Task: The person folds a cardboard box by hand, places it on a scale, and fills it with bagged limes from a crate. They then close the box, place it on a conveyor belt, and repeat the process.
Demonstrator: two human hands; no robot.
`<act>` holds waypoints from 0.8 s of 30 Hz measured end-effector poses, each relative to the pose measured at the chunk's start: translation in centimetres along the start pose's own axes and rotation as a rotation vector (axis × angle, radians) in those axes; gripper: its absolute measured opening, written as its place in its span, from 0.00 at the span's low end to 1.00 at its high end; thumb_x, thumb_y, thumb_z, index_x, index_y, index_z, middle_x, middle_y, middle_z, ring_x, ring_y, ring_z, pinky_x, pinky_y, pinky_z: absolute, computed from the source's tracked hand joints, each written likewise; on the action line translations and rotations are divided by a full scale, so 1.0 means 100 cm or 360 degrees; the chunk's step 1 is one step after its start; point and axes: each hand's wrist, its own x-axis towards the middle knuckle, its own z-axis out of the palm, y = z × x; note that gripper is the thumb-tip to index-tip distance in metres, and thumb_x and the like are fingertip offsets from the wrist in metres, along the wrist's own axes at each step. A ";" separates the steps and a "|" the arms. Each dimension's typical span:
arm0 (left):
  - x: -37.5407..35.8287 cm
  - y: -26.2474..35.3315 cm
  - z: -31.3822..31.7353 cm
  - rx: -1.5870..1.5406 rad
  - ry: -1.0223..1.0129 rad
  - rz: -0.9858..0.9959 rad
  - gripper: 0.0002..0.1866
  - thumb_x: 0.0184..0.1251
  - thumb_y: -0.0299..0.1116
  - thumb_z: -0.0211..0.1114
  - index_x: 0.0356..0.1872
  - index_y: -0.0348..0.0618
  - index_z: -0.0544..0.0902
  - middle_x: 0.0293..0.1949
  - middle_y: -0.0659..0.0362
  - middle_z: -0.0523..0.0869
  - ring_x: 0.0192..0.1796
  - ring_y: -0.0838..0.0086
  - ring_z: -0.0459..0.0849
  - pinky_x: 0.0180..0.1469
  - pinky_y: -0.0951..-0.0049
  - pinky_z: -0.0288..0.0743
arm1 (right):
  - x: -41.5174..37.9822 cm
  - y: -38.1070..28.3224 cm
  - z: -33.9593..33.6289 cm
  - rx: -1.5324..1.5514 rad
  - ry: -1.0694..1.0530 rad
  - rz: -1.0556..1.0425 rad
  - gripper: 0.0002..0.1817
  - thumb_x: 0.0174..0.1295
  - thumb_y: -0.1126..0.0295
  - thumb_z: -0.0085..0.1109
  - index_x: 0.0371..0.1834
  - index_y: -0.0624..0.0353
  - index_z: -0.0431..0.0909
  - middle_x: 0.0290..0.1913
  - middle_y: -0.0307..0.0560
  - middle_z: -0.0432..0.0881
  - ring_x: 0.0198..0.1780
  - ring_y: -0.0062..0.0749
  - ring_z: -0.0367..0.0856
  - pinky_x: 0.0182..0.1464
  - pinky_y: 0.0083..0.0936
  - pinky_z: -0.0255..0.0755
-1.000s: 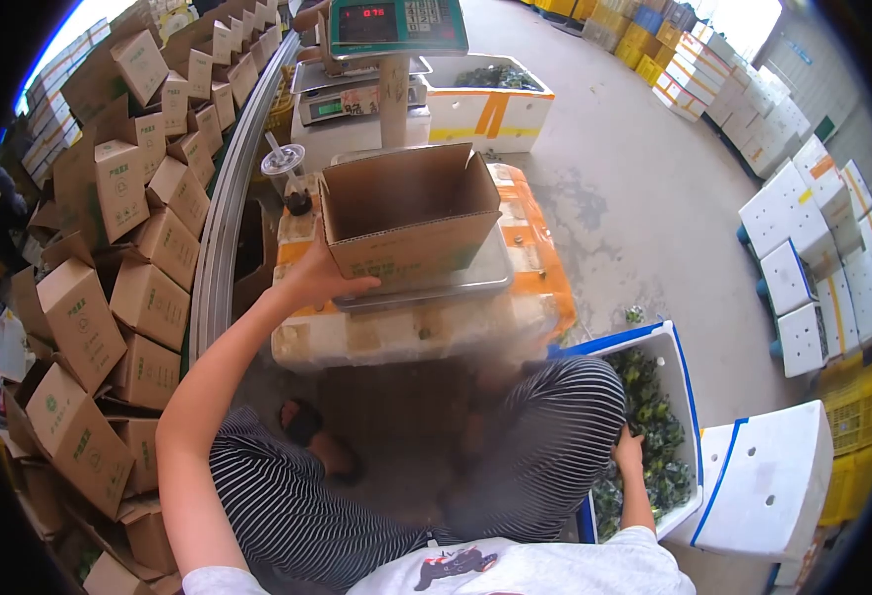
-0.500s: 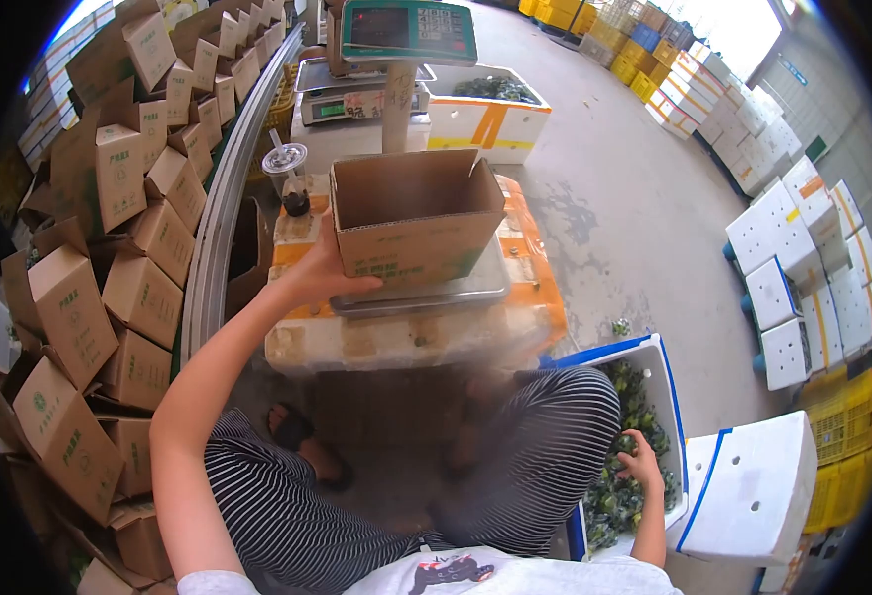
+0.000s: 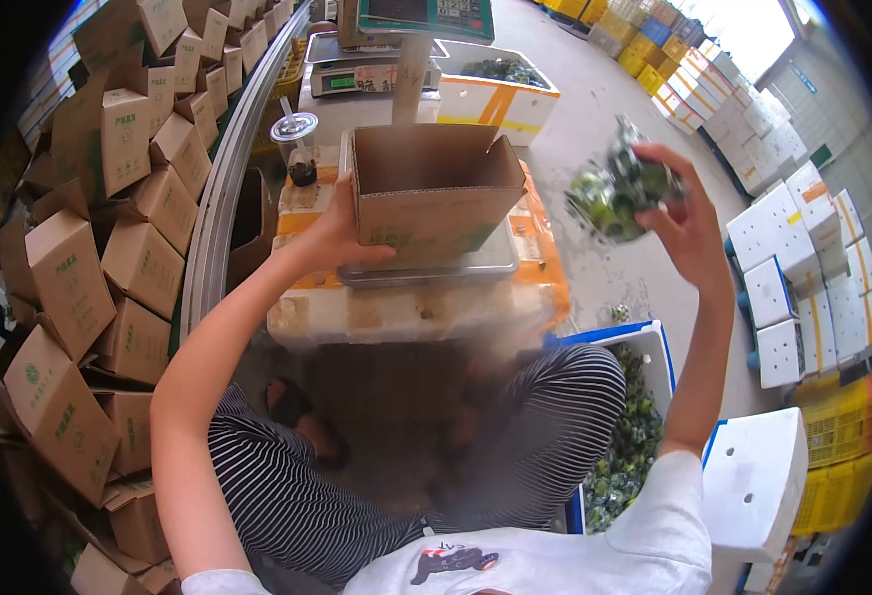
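Observation:
My left hand (image 3: 342,233) grips the near left corner of an open cardboard box (image 3: 436,213), thumb on its front face. The box stands on the metal plate (image 3: 426,268) of a weighing scale, whose green display head (image 3: 431,15) rises behind on a post. Raised to the right of the box, my right hand (image 3: 679,213) is closed on a clear packet of dark green produce (image 3: 619,193). Similar green packets (image 3: 629,426) fill a blue-rimmed white foam bin (image 3: 662,357) beside my right knee. The inner floor of the box is hidden.
The scale rests on a taped foam block (image 3: 396,312). A lidded plastic cup (image 3: 297,144) stands at its left rear. Many cardboard boxes (image 3: 64,288) are heaped left of a metal rail (image 3: 220,218). White foam boxes (image 3: 753,476) and yellow crates (image 3: 837,426) stand at right.
My right hand has come up out of the foam bin with a green packet in it. The cardboard box has shifted slightly right and up in view, my left hand still on it.

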 end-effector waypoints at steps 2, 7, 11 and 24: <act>0.002 -0.006 0.004 0.0000 0.0022 -0.0027 0.63 0.46 0.41 0.81 0.73 0.38 0.40 0.69 0.41 0.56 0.74 0.51 0.55 0.74 0.60 0.52 | 0.053 -0.015 0.031 0.0137 -0.0249 -0.0243 0.30 0.61 0.76 0.60 0.68 0.57 0.64 0.67 0.44 0.69 0.64 0.32 0.73 0.62 0.30 0.75; -0.001 -0.002 0.007 -0.0110 0.0235 0.0123 0.65 0.41 0.43 0.83 0.73 0.37 0.43 0.67 0.42 0.58 0.71 0.49 0.58 0.73 0.59 0.55 | 0.134 -0.010 0.112 -0.0336 -0.0871 -0.0249 0.30 0.63 0.82 0.54 0.68 0.43 0.71 0.61 0.44 0.77 0.58 0.30 0.78 0.61 0.30 0.75; 0.008 -0.023 0.017 -0.0448 0.0333 0.0079 0.63 0.41 0.43 0.83 0.72 0.39 0.45 0.66 0.43 0.60 0.69 0.49 0.62 0.70 0.56 0.58 | 0.156 0.001 0.132 -0.0647 -0.1086 -0.0451 0.28 0.64 0.86 0.47 0.65 0.47 0.75 0.52 0.49 0.82 0.56 0.33 0.80 0.57 0.29 0.76; -0.004 -0.010 0.007 -0.0073 0.0155 -0.0108 0.64 0.44 0.46 0.82 0.72 0.37 0.40 0.66 0.39 0.63 0.68 0.41 0.62 0.68 0.48 0.55 | 0.326 0.176 0.128 -0.1185 0.0363 0.0247 0.37 0.50 0.82 0.46 0.70 0.52 0.68 0.66 0.57 0.66 0.63 0.54 0.68 0.69 0.41 0.63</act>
